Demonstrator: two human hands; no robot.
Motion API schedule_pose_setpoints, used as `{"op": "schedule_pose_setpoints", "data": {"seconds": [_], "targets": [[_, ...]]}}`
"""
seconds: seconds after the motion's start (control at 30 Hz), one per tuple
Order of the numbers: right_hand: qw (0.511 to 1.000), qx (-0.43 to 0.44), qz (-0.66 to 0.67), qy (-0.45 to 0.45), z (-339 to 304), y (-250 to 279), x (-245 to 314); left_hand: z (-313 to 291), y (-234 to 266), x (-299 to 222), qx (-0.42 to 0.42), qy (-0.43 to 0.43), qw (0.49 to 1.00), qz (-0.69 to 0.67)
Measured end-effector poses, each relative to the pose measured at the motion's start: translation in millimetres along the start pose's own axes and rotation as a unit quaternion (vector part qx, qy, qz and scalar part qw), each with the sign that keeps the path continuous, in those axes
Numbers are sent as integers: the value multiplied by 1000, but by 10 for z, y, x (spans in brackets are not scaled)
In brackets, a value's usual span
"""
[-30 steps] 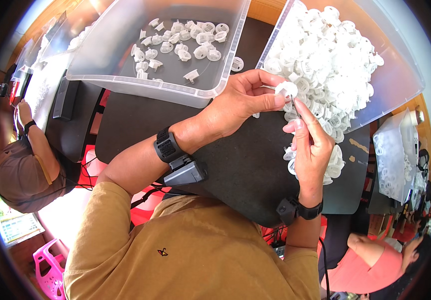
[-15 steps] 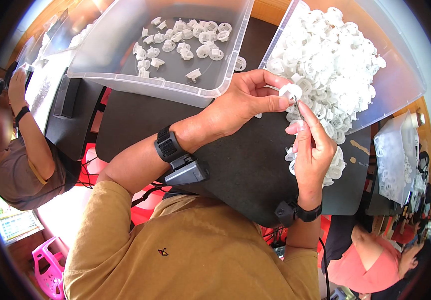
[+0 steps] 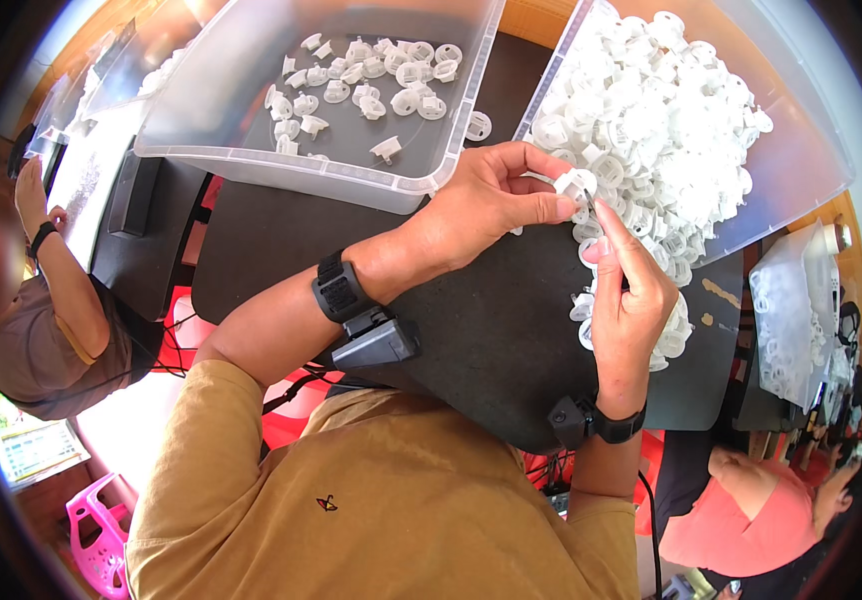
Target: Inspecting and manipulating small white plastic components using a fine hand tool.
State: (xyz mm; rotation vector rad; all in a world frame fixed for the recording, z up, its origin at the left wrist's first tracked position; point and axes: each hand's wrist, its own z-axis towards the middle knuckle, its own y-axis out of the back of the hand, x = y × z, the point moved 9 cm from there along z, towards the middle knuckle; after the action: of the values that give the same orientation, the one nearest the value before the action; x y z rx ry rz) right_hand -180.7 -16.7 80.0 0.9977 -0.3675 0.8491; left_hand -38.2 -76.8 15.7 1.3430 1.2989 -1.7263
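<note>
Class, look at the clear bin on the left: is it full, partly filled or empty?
Partly filled. The clear bin holds only a scattered layer of small white plastic parts, with much bare bottom showing.

A dark, black-topped table (image 3: 471,340) fills the middle of the frame. On it, at the upper left, rests a clear plastic bin (image 3: 251,130) with a thin scatter of small white plastic parts, and at the upper right a second clear bin (image 3: 801,150) heaped with the same white parts. A loose cluster of white parts (image 3: 666,335) lies directly on the tabletop at centre right, just below that heaped bin.
</note>
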Motion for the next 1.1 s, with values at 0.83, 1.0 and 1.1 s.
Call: {"op": "schedule_pose_setpoints", "data": {"seconds": [0.83,1.0,1.1], "targets": [[1000,7,4,-15,24,29,-85,7,-13,60,24,39,995,-92],[989,-42,104,-98,24,155,-346,7,-103,27,69,20,997,-19],[991,-34,98,-86,21,130,-305,-8,-155,50,95,35,994,42]]}}
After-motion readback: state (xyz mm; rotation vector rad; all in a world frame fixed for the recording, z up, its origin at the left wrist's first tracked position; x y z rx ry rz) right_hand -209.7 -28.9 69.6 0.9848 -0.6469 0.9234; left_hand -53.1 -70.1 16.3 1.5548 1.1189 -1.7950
